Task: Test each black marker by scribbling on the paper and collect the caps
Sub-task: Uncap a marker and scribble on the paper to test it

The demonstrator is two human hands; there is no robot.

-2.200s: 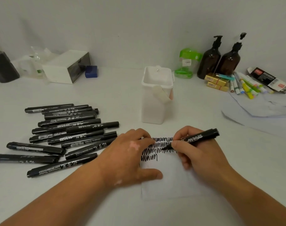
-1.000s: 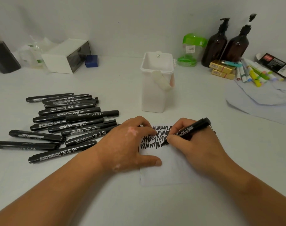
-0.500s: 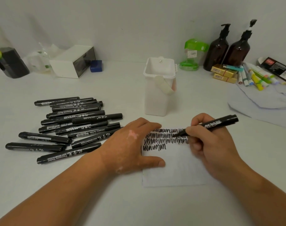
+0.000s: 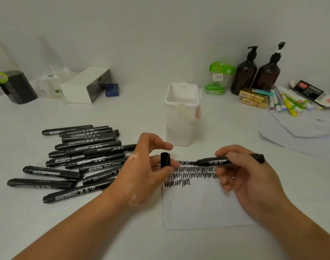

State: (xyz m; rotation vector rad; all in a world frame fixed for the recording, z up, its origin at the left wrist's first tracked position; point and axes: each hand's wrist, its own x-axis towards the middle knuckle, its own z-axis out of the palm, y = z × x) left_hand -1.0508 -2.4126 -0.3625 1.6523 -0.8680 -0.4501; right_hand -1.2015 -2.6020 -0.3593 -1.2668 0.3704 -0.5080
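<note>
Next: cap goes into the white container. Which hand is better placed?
Left, probably. The left hand pinches the cap and sits just in front of the white container. The right hand has its grip taken by the uncapped marker and is farther off to the side.

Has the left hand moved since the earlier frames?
Yes. The left hand no longer lies flat on the white paper sheet; it has lifted at its top-left corner, pinching a black marker cap.

We see matt white paper [image 4: 203, 207], glossy black plastic markers [image 4: 81, 160] beside it, amber glossy bottles [image 4: 244, 76] beyond.
</note>
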